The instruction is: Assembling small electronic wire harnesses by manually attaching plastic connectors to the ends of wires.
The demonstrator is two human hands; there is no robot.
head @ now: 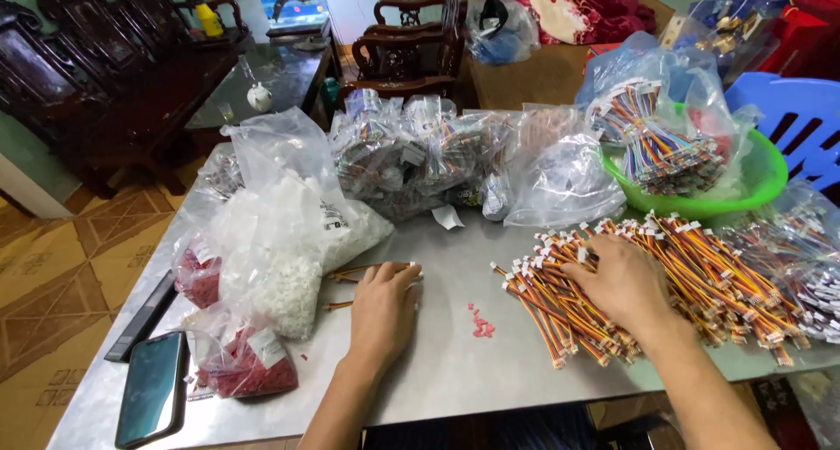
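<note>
— What's laid out here?

— A steel bench (455, 362), its far side banked with clear bags of parts (411, 157); a green basin (752, 183) keeps bundled rainbow leads together at the right.

— And the hands?

— The right hand (617, 284) lies spread, fingers loose, on a heap of striped wire leads (691, 270), seemingly sorting one out. The left hand (383, 308) rests palm down, fingers over a few loose wires (350, 273); whether it grips any, I can't tell. Tiny red connector bits (481, 324) lie between the hands.
</note>
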